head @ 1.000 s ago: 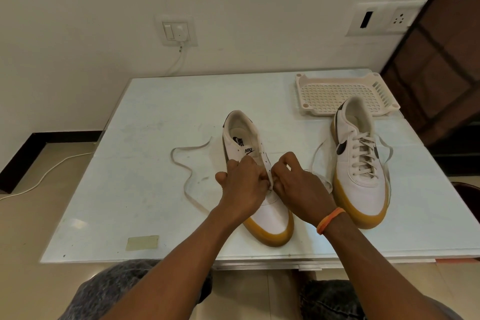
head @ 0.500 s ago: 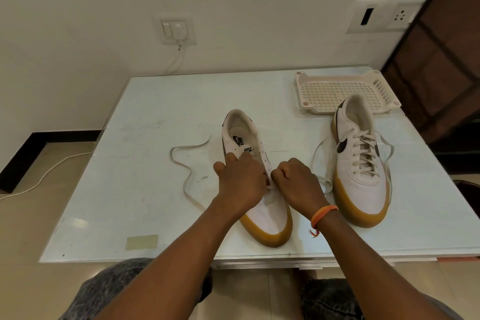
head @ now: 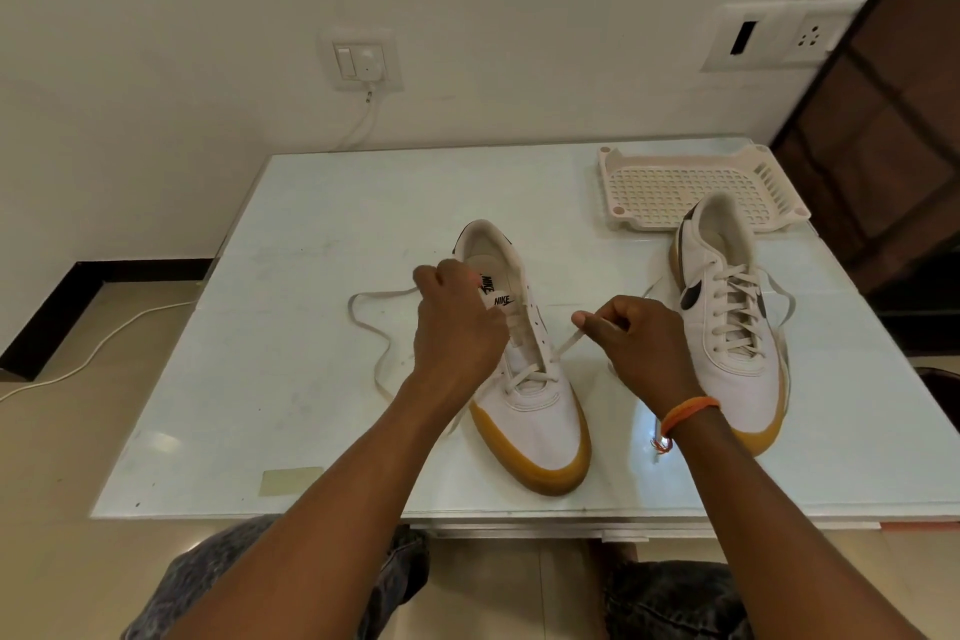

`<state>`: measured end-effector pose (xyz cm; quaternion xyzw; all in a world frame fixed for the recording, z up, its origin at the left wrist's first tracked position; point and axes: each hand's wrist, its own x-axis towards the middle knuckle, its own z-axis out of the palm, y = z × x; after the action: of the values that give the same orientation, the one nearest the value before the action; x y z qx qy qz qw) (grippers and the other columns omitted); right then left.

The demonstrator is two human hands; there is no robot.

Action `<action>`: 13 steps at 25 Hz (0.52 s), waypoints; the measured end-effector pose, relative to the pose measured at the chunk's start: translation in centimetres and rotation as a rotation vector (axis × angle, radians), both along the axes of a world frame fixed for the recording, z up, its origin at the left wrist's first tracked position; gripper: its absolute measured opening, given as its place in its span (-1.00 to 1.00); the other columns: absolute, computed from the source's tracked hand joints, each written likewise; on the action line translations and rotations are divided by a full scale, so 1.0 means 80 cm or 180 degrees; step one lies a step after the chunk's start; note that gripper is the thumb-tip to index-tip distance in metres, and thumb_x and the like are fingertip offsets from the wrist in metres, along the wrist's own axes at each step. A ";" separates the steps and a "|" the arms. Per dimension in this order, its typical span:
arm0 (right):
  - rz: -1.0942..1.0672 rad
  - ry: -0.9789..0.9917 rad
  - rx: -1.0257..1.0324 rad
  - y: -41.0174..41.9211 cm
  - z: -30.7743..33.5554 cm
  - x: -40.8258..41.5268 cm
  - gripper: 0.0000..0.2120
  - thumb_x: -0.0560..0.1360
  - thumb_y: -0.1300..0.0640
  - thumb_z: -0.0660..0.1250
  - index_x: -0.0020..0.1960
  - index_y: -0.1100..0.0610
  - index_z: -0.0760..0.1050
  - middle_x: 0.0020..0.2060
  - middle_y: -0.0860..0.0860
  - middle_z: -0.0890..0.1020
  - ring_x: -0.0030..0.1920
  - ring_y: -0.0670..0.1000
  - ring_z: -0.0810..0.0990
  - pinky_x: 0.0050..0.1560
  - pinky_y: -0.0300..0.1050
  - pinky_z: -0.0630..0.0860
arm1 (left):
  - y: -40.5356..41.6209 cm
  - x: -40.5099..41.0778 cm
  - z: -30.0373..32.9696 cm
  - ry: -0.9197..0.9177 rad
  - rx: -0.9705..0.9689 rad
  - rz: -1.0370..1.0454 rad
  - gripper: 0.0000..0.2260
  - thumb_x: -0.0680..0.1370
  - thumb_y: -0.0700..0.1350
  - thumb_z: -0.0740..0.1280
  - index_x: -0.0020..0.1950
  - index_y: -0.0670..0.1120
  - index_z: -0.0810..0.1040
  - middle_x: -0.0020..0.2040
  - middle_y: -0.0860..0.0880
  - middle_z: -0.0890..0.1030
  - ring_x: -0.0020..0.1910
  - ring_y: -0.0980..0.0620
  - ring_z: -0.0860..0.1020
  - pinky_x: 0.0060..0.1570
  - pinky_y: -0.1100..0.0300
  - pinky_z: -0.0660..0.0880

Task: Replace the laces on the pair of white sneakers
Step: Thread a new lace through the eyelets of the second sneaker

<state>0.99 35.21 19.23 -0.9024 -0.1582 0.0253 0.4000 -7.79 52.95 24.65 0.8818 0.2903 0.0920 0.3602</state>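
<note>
Sneakers are set on a pale glass table [head: 291,379], toes pointed toward the person. Near sneaker [head: 524,379] is placed at table centre, laced only through the lowest eyelets, tongue exposed with a black logo. Far sneaker [head: 727,327] is placed at 3 o'clock of it, well apart, fully laced, loose ends trailed on both sides.

Lace [head: 566,343] is pulled from the near sneaker's lower eyelets up toward 2 o'clock and is pinched in the right hand [head: 639,343], fingers curled tight around it, thumb pressed on top. An orange band [head: 685,411] is worn on that wrist.

Left hand [head: 457,327] is laid on the near sneaker's 9 o'clock side, fingers closed at the tongue edge; whether the tongue or the lace is gripped cannot be told. The other end of the lace [head: 374,327] is looped on the table at 9 o'clock of the sneaker and is run under the left wrist.

A white slotted tray [head: 675,182] is seen at 12 o'clock of the far sneaker, just behind its heel. A tape patch [head: 291,478] is stuck near the table's front edge at 7 o'clock. A wall switch [head: 361,60] with a cable is seen behind the table.
</note>
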 end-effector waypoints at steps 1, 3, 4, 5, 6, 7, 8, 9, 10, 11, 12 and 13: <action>-0.0164 -0.0043 -0.0040 -0.003 -0.003 0.003 -0.71 0.47 -0.12 0.40 -0.30 0.06 0.54 -0.34 -0.03 0.59 -0.28 0.01 0.55 -0.18 0.02 0.54 | 0.000 -0.005 0.001 0.0311 -0.0194 0.0067 -0.49 0.46 -0.06 0.47 0.27 -0.12 0.29 0.22 -0.08 0.25 0.17 -0.12 0.47 0.03 0.09 0.48; -0.0510 -0.0124 -0.0132 -0.005 -0.006 0.004 -0.81 0.49 -0.07 0.39 -0.12 0.05 0.56 -0.07 0.06 0.60 -0.08 0.05 0.56 -0.01 0.08 0.53 | -0.001 -0.015 0.000 0.1100 -0.0812 0.0093 -0.27 0.44 0.03 0.50 0.40 -0.19 0.15 0.32 -0.16 0.27 0.30 -0.16 0.39 0.14 0.00 0.48; -0.0664 -0.0164 -0.0187 -0.005 -0.005 0.002 -0.80 0.50 -0.04 0.40 0.01 0.07 0.55 0.06 0.10 0.54 0.01 0.09 0.53 0.06 0.08 0.49 | -0.002 -0.019 -0.003 0.1334 -0.1054 0.0057 -0.29 0.46 0.03 0.48 0.41 -0.20 0.16 0.32 -0.16 0.33 0.28 -0.15 0.42 0.12 0.02 0.49; -0.0760 -0.0208 -0.0214 -0.003 -0.004 0.000 -0.74 0.50 -0.01 0.40 0.12 0.09 0.52 0.13 0.13 0.48 0.08 0.12 0.49 0.10 0.07 0.45 | -0.002 -0.022 -0.005 0.1449 -0.1113 -0.0064 -0.37 0.49 0.03 0.46 0.38 -0.21 0.23 0.28 -0.15 0.43 0.21 -0.11 0.48 0.06 0.07 0.49; -0.0798 -0.0288 -0.0157 -0.001 -0.001 -0.004 -0.71 0.51 0.01 0.40 0.17 0.10 0.50 0.15 0.13 0.44 0.10 0.14 0.47 0.11 0.08 0.43 | 0.000 -0.025 -0.006 0.1551 -0.0993 -0.0224 -0.50 0.52 0.02 0.43 0.31 -0.23 0.36 0.20 -0.14 0.52 0.10 -0.06 0.53 -0.03 0.12 0.48; -0.0775 -0.0391 -0.0036 0.002 0.004 -0.010 -0.72 0.51 0.03 0.39 0.17 0.10 0.50 0.15 0.12 0.44 0.10 0.14 0.48 0.11 0.08 0.44 | 0.000 -0.030 -0.004 0.1651 -0.0862 -0.0363 -0.61 0.54 0.00 0.40 0.23 -0.24 0.48 0.10 -0.12 0.60 -0.04 0.01 0.54 -0.10 0.17 0.46; -0.0681 -0.0460 0.0132 0.006 0.008 -0.018 -0.74 0.51 0.05 0.39 0.16 0.09 0.50 0.13 0.10 0.45 0.06 0.12 0.51 0.09 0.09 0.48 | 0.000 -0.034 0.000 0.1744 -0.0820 -0.0443 -0.69 0.56 -0.02 0.38 0.14 -0.24 0.56 -0.01 -0.10 0.65 -0.18 0.07 0.53 -0.15 0.22 0.43; -0.0532 -0.0493 0.0327 0.010 0.013 -0.027 -0.77 0.51 0.07 0.39 0.14 0.09 0.51 0.10 0.07 0.47 0.01 0.08 0.53 0.03 0.04 0.52 | 0.000 -0.040 0.007 0.1787 -0.0910 -0.0483 -0.74 0.58 -0.05 0.36 0.09 -0.24 0.60 -0.13 -0.07 0.67 -0.30 0.14 0.51 -0.18 0.24 0.41; -0.0345 -0.0454 0.0522 0.014 0.018 -0.038 -0.81 0.51 0.10 0.39 0.11 0.08 0.51 0.05 0.03 0.51 -0.05 0.01 0.55 -0.05 -0.07 0.53 | 0.002 -0.047 0.017 0.1747 -0.1085 -0.0481 -0.77 0.59 -0.07 0.34 0.05 -0.23 0.62 -0.22 -0.04 0.66 -0.39 0.20 0.49 -0.20 0.26 0.40; -0.0144 -0.0375 0.0675 0.018 0.024 -0.050 -0.84 0.51 0.12 0.39 0.08 0.07 0.51 -0.02 0.00 0.54 -0.13 -0.07 0.55 -0.13 -0.20 0.50 | 0.006 -0.056 0.031 0.1620 -0.1263 -0.0478 -0.79 0.60 -0.08 0.33 0.01 -0.22 0.64 -0.27 -0.04 0.67 -0.46 0.21 0.47 -0.21 0.28 0.39; 0.0063 -0.0271 0.0779 0.022 0.033 -0.064 -0.85 0.51 0.14 0.39 0.07 0.05 0.51 -0.11 -0.05 0.57 -0.19 -0.12 0.55 -0.20 -0.28 0.47 | 0.011 -0.065 0.046 0.1430 -0.1379 -0.0504 -0.79 0.60 -0.08 0.32 -0.03 -0.21 0.66 -0.28 -0.04 0.68 -0.46 0.20 0.47 -0.22 0.28 0.40; 0.0282 -0.0158 0.0848 0.027 0.042 -0.077 -0.84 0.52 0.15 0.39 0.07 0.02 0.50 -0.19 -0.08 0.59 -0.25 -0.14 0.56 -0.26 -0.33 0.46 | 0.016 -0.073 0.058 0.1231 -0.1422 -0.0567 -0.76 0.61 -0.06 0.31 -0.06 -0.19 0.67 -0.26 -0.05 0.70 -0.41 0.16 0.48 -0.19 0.27 0.43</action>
<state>-5.14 37.34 22.59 -0.8338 -0.2097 -0.0005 0.5107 -13.63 54.25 29.28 0.8039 0.2880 -0.1755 0.4898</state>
